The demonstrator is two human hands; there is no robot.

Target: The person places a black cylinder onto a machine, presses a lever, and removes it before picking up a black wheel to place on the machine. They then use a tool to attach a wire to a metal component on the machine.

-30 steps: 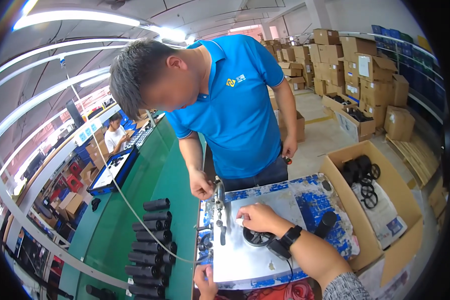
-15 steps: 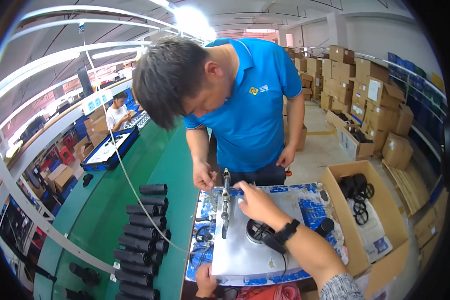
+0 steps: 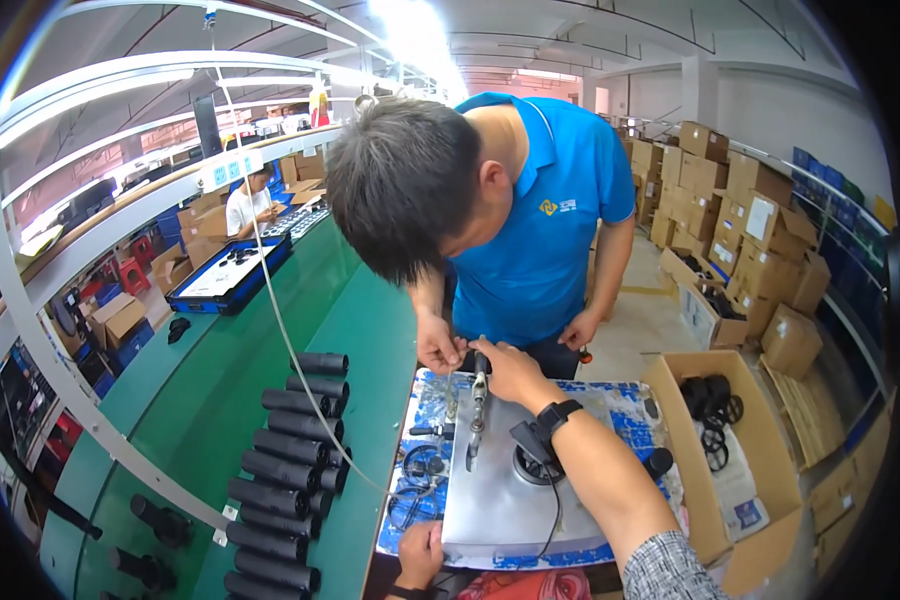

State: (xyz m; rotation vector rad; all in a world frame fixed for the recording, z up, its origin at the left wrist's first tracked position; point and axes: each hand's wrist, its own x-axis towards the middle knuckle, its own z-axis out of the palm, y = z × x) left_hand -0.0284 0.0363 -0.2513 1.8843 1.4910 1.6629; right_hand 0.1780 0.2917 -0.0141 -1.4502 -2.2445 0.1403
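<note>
Head view: right hand is reaching out, fingers pinched round the top of the upright tool to steady it over the grey metal plate. Left hand braces the plate's near edge, fingers look curled, hard to tell.

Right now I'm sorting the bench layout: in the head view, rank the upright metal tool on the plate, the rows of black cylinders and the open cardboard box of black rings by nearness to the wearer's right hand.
1. Upright metal tool, touching the right hand.
2. Open cardboard box of black rings, to the right.
3. Rows of black cylinders, left on the green bench.
Two and three are fairly close.
</note>
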